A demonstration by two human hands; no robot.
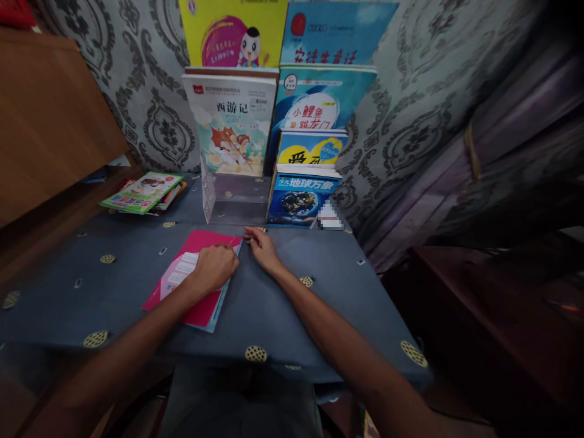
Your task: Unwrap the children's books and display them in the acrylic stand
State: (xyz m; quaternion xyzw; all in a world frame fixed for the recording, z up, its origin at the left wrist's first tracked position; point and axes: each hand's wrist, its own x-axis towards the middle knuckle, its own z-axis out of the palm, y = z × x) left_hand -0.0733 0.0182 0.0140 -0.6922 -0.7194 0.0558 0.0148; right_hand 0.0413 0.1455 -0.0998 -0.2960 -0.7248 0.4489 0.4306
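A pink booklet (201, 311) lies tilted on the table, with a light blue edge showing beneath its right side. My left hand (216, 265) rests over its upper right part, fingers curled at the right edge; the fingertips are mostly hidden. Just right of the booklet's top corner, my right hand (261, 248) lies on the cloth with its fingers stretched out, holding nothing. Straight ahead of both hands stands a clear display rack (235, 207), whose lower left pocket shows no book.
The rack holds several upright books, among them a white-covered book (237, 121) and a blue earth book (301, 204). A small book stack (145, 193) lies at the back left beside a wooden cabinet (55, 103). A patterned cloth (319, 322) covers the table; a curtain (433, 164) hangs right.
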